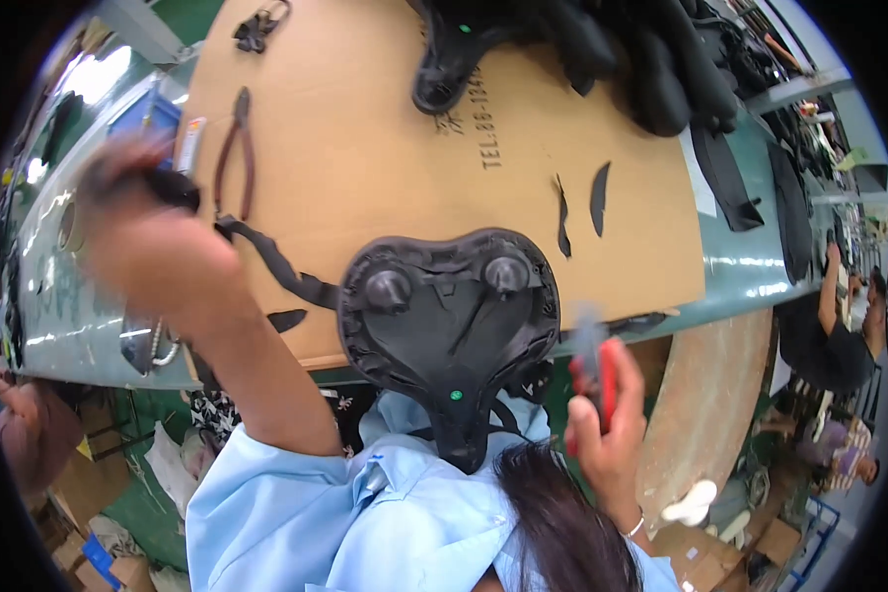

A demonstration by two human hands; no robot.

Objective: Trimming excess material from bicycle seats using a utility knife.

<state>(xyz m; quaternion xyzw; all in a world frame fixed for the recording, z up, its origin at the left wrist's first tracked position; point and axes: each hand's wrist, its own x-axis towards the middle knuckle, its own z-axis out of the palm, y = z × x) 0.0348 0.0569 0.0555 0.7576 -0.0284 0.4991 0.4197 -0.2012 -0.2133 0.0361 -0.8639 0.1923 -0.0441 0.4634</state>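
A black bicycle saddle (pixel 451 326) lies upside down at the near edge of a cardboard sheet (pixel 365 128), its nose against my light blue shirt. My left hand (pixel 153 242), blurred and raised at the left, grips the end of a black strip (pixel 271 259) that runs from the saddle's left side. My right hand (pixel 607 414) is below the table edge at the right, closed on a red-handled tool (pixel 602 370); its blade is blurred.
Red-handled pliers (pixel 235 148) lie on the cardboard at the left. Black trimmings (pixel 598 197) lie right of centre. A pile of black saddles (pixel 612 49) fills the far right. A black clip (pixel 259 28) sits at the top. Another person (pixel 834 335) sits at right.
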